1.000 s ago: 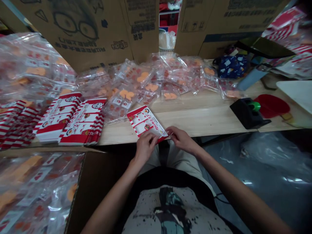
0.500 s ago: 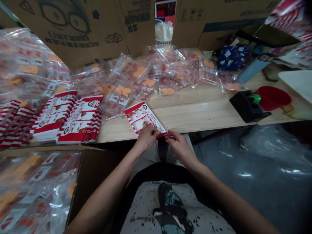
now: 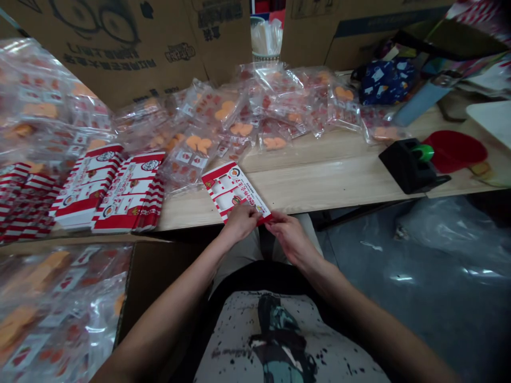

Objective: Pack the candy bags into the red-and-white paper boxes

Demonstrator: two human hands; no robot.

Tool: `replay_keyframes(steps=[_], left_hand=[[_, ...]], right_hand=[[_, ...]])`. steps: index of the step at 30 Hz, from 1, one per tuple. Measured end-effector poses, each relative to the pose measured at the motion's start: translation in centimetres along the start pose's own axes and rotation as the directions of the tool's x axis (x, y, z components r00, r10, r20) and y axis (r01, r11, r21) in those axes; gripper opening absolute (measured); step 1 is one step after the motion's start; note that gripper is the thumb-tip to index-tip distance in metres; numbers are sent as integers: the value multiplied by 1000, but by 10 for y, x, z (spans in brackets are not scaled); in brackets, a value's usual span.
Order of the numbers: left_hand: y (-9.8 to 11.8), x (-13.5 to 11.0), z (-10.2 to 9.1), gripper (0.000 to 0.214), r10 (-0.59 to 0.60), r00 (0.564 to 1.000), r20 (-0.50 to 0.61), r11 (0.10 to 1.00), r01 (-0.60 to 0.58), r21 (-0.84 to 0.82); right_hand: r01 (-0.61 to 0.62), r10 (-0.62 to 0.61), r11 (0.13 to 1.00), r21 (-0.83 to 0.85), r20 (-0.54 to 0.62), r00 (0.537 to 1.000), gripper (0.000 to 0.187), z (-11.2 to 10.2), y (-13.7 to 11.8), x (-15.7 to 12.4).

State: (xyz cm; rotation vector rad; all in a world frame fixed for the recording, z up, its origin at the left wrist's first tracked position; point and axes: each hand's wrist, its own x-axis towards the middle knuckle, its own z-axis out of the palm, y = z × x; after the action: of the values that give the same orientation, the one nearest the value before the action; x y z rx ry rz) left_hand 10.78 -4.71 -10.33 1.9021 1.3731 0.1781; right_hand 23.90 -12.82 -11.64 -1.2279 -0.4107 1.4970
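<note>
The left hand's (image 3: pixel 240 222) fingers were drawn in narrow, pinching the near edge of a red-and-white card box (image 3: pixel 224 185), which lay aslant with its cut-out windows facing up and reached away beyond the fingertips over the table (image 3: pixel 315 183). The right hand (image 3: pixel 289 235) had its fingertips at the box's near right corner, just beside the left fingers; whether they gripped it or merely touched it, one could not tell. Just beyond the fingers and a little to their left lay a clear bag (image 3: pixel 187 165) with orange pieces, part of a long heap of bags (image 3: pixel 279 109) further out. Left of the fingers two stacks of striped boxes (image 3: pixel 128 194) stood near the table's edge, and below those, nearer the body, an open carton (image 3: pixel 128 303) held more bags. Well to the right of the fingers sat a black tape dispenser (image 3: pixel 405 167) with a green roll, a red dish (image 3: pixel 459 151) just behind it. Farthest from the fingers, large cardboard cartons (image 3: pixel 159 69) stood behind the heap.
</note>
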Motion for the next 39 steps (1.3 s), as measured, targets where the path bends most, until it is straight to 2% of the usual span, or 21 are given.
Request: replay_keyframes(steps=[2,4,5,6,7,8,9,10,11,13,15,17,20,23,26,29,31,32,35,37,39], left_hand=[[-3,-1,0,22,-10,1000,-9,1000,10,-19],[-6,-1,2,12,-15,999,-46,999,13,-47],[-7,-2,3,10,-13,997,-76,998,9,-61],[-7,-2,4,10,-2,994,-107,998,-5,-62],[-7,-2,5,9,18,991,-135,998,-25,-50],[-6,-3,5,8,44,987,-157,998,-49,-27],[-5,-6,4,7,72,982,-172,997,-72,4],[-5,-10,3,8,94,979,-182,995,-90,33],[-5,-15,2,10,123,971,-204,992,-112,65],[-11,-31,1,11,219,931,-291,970,-175,169],[-27,-48,4,16,358,857,-369,911,-235,338],[-50,-59,14,25,471,794,-385,844,-278,459],[-82,-63,34,26,536,742,-402,816,-334,471],[-89,-62,39,29,569,700,-432,805,-365,468],[-66,-64,15,34,639,624,-450,763,-437,476],[-26,-64,-31,35,669,492,-557,740,-515,433],[2,-58,-63,32,626,420,-657,755,-537,376],[14,-54,-77,31,597,402,-694,765,-546,341],[43,-39,-107,29,531,413,-740,769,-601,217],[55,-30,-119,23,530,437,-727,729,-672,128],[61,-24,-125,16,523,450,-724,690,-722,49]], right_hand=[[-4,2,997,-74,-23,1000,41,-5,2,-3],[90,-110,937,-338,-40,993,53,-13,3,-8],[192,-225,837,-512,-2,974,58,-17,4,-10],[315,-343,676,-666,94,934,64,-22,5,-12],[441,-426,479,-759,238,873,69,-25,6,-12],[546,-450,284,-788,393,802,73,-29,8,-11],[618,-421,123,-777,523,741,76,-31,10,-9],[655,-367,3,-755,609,703,78,-33,12,-6],[668,-313,-83,-739,656,687,80,-34,14,-3],[656,-249,-182,-733,680,690,81,-33,16,2],[640,-229,-228,-734,679,697,79,-30,14,5],[635,-215,-261,-727,685,696,76,-27,11,8],[633,-186,-322,-704,702,687,65,-23,7,14],[646,-172,-344,-681,722,670,52,-22,4,19],[703,-265,-239,-669,742,616,50,-18,-18,14],[809,-438,-100,-579,756,486,56,-6,-68,3],[858,-516,-84,-506,759,397,58,6,-109,-4],[872,-547,-95,-480,757,357,57,11,-128,-6],[882,-613,-146,-448,741,275,49,22,-171,-6],[881,-646,-173,-439,726,235,44,22,-186,-1],[882,-681,-164,-441,698,223,38,19,-193,5]])
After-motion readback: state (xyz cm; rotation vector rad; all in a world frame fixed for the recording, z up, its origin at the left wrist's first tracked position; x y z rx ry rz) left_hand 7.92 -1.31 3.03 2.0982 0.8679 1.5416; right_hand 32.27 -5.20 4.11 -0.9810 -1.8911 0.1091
